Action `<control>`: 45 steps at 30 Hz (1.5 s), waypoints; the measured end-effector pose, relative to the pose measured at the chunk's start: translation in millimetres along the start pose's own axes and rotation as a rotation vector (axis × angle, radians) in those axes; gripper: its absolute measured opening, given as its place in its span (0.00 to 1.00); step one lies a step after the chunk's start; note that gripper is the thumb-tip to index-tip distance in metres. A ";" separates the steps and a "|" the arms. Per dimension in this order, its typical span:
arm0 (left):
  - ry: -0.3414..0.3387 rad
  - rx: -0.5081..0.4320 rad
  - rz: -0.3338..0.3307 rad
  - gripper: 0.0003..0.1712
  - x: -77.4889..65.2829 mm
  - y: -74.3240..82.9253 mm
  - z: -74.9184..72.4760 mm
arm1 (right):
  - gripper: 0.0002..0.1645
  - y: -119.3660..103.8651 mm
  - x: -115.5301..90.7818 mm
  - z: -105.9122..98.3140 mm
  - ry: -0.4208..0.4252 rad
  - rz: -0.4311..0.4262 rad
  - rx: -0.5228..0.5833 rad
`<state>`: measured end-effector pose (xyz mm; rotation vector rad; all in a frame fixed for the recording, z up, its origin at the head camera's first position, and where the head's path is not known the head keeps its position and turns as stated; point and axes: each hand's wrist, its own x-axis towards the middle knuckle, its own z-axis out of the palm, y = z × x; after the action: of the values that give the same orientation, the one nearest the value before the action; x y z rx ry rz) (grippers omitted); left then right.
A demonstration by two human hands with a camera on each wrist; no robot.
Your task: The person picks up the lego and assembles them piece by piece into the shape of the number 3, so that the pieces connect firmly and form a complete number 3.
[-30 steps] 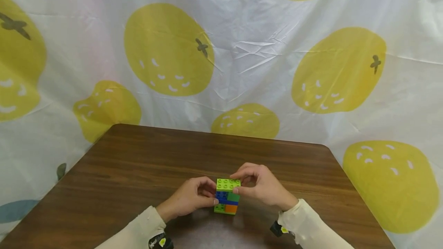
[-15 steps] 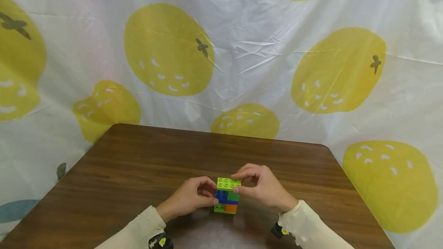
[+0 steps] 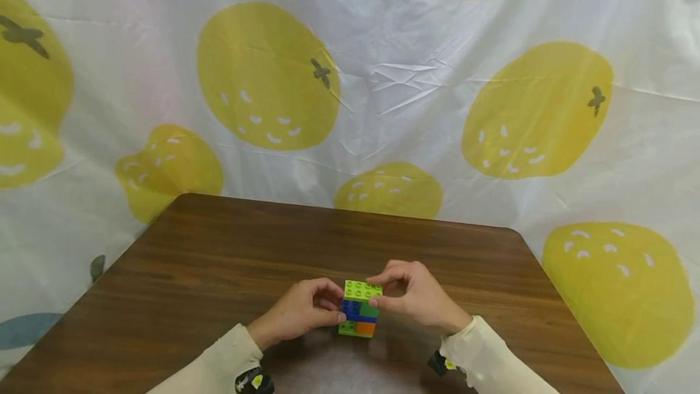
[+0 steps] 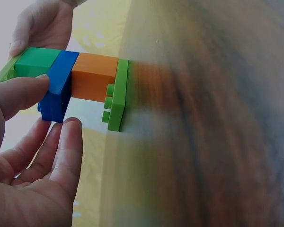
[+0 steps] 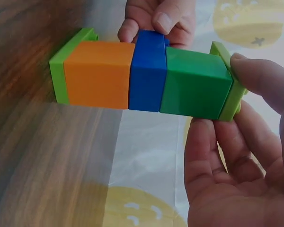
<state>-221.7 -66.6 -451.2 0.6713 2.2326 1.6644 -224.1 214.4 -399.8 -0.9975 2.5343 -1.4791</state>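
Note:
A small tower of toy building bricks stands upright on the table between both hands. From the bottom up it has a lime base plate (image 5: 60, 78), an orange brick (image 5: 97, 75), a thin blue brick (image 5: 147, 71), a green brick (image 5: 195, 82) and a lime top plate (image 3: 362, 290). My left hand (image 3: 303, 312) pinches the blue brick, thumb on its near side and fingers behind. With thumb and fingers my right hand (image 3: 415, 297) grips the right end of the top plate, which looks slightly askew on the green brick. The base plate and blue brick jut out leftward, studs showing.
The dark wooden table (image 3: 246, 248) has rounded far corners. Behind it hangs a white curtain (image 3: 394, 35) printed with yellow lemons. Each wrist wears a black strapped device, such as the left one (image 3: 254, 380), below a pale sleeve (image 3: 219, 360).
The lime top plate has shifted very slightly right and up in the head view, with the right hand still on it. The left hand and the lower bricks have hardly moved.

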 end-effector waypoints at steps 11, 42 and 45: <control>0.008 0.024 0.005 0.20 3.9 2.7 -1.4 | 0.20 -6.8 4.8 -5.9 -0.042 0.012 -0.058; 0.017 0.012 -0.002 0.21 -1.4 5.4 -0.9 | 0.16 0.7 -4.6 7.8 0.005 0.033 -0.004; 0.016 0.004 -0.008 0.21 -3.2 3.5 1.4 | 0.16 4.6 -8.1 9.8 -0.004 0.025 -0.016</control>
<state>-217.6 -66.2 -448.4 0.6509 2.2470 1.6678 -216.7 212.8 -411.0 -0.9658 2.5502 -1.4510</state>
